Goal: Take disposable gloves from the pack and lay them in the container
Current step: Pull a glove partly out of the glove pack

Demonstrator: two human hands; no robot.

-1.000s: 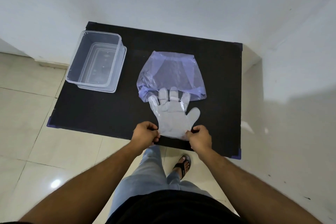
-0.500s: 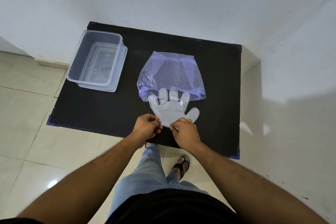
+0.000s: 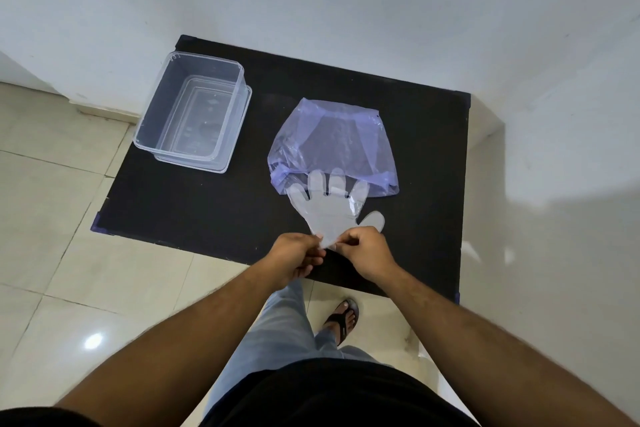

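Observation:
A clear disposable glove (image 3: 329,210) lies flat on the black table (image 3: 207,215), fingers pointing away from me and overlapping the mouth of the purple plastic pack (image 3: 332,146). My left hand (image 3: 294,258) and my right hand (image 3: 367,253) meet at the glove's cuff near the table's front edge, both pinching it between thumb and fingers. The cuff is gathered to a narrow point between them. A clear rectangular container (image 3: 194,118) stands at the table's far left with nothing visible inside.
White walls close in behind and to the right of the table. Tiled floor lies to the left and in front. My legs and a sandalled foot (image 3: 341,317) are just below the table's front edge.
My two hands have come together at the middle of the cuff, bunching it from a wide edge into a narrow point. The glove's fingers have stayed at the pack's mouth.

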